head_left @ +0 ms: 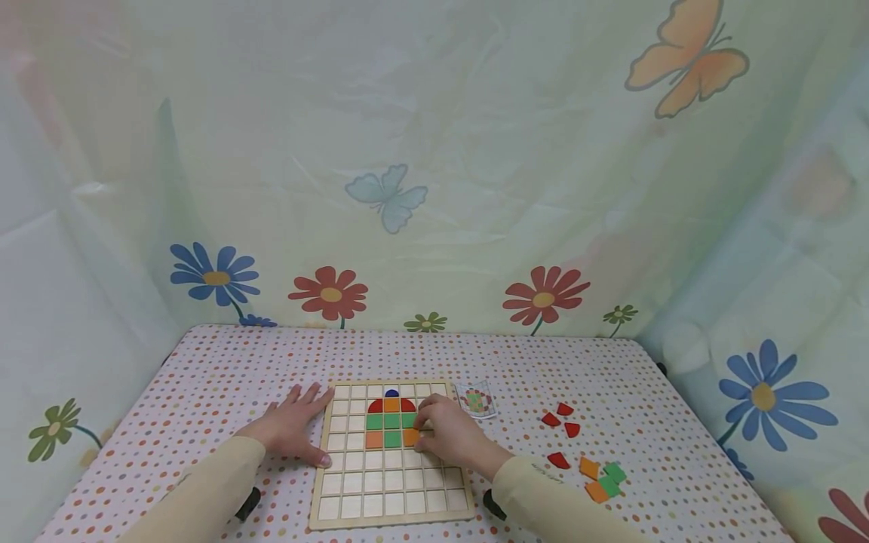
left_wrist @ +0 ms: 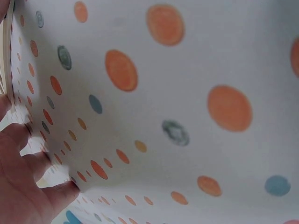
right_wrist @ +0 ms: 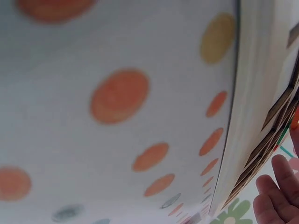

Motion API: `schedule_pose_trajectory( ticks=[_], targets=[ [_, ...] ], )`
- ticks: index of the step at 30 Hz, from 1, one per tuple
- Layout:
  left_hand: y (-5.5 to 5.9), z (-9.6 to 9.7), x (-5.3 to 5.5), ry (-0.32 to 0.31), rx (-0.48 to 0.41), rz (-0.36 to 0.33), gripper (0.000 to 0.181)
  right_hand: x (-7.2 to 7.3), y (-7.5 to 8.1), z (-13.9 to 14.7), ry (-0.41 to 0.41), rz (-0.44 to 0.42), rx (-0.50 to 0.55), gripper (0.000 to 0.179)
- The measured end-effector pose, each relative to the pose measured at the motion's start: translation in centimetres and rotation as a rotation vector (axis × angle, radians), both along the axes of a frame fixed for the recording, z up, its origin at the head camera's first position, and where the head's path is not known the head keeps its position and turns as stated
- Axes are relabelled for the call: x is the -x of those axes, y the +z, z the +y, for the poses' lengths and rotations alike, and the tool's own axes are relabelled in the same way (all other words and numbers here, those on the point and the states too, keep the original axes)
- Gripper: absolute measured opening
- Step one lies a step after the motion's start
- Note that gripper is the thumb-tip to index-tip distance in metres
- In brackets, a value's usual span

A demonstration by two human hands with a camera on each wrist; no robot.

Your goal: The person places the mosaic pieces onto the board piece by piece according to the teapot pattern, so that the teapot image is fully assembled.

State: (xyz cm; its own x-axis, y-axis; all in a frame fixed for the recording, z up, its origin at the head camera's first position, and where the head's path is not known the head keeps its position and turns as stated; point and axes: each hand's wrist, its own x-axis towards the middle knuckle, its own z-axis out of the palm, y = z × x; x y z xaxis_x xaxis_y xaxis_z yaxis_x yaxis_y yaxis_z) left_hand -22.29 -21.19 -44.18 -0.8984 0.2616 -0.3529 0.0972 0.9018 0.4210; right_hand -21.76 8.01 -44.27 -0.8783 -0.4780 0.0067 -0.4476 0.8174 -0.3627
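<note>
A wooden grid board [head_left: 390, 523] lies on the table, its upper middle cells filled with coloured tiles. A dark blue half-round piece [head_left: 391, 393] tops an orange square [head_left: 391, 405] flanked by red quarter-rounds. Below come a row of green squares [head_left: 375, 421] and a mixed orange and green row. My right hand [head_left: 451, 431] pinches an orange square tile [head_left: 410, 437] at the right end of that lower row; in the right wrist view the tile's edge [right_wrist: 295, 119] shows by the thumb. With fingers spread, my left hand [head_left: 292, 426] rests on the tabletop, thumb at the board's left edge.
A small pattern card [head_left: 475, 400] lies beside the board's upper right corner. Farther right are several loose red quarter-rounds [head_left: 551, 419], plus orange squares [head_left: 589, 467] and green squares [head_left: 615, 473] in a cluster. The dotted tablecloth [head_left: 258, 354] meets a printed curtain [head_left: 434, 249] behind.
</note>
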Motion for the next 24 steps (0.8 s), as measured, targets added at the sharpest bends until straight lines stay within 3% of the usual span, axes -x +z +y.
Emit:
schedule_pose_trajectory(
  ticks=[24],
  targets=[
    [0.30,0.16,0.08,0.013,0.015,-0.013,0.116,-0.02,-0.38,-0.48,-0.039,0.036,0.022,0.007]
  ],
)
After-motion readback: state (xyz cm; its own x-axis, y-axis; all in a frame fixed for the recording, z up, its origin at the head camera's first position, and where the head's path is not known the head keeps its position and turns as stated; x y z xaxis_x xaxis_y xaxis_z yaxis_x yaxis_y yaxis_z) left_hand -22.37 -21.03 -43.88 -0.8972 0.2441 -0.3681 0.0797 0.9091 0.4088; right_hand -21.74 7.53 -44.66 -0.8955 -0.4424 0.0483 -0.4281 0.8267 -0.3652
